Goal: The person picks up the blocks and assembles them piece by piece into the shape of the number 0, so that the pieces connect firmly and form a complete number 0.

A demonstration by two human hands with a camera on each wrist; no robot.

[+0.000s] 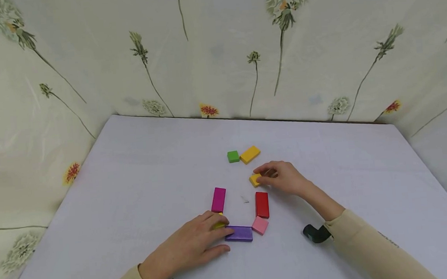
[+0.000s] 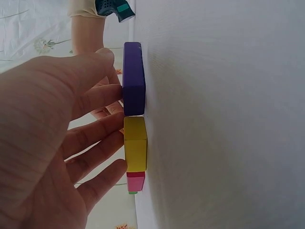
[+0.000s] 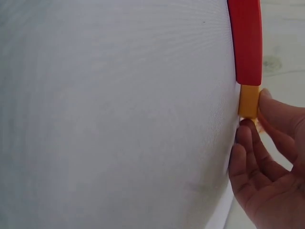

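My left hand point(image 1: 190, 244) rests with fairly straight fingers on a yellow block point(image 2: 136, 145) and the near end of a purple block point(image 1: 241, 234). In the head view most of that yellow block is hidden under the fingers. Beyond it lies a magenta block point(image 1: 218, 199). Between thumb and fingers, my right hand point(image 1: 285, 178) pinches a small orange-yellow block point(image 1: 253, 180) at table level, just past the far end of a red block point(image 1: 262, 205). A pink block point(image 1: 260, 225) lies turned at an angle between the red and purple blocks.
Farther back on the white-covered table point(image 1: 151, 162), a green block point(image 1: 233, 157) and an orange-yellow block point(image 1: 250, 154) lie close together. A small clear scrap point(image 1: 245, 199) sits between the magenta and red blocks. Flower-patterned cloth point(image 1: 217, 49) hangs behind the table.
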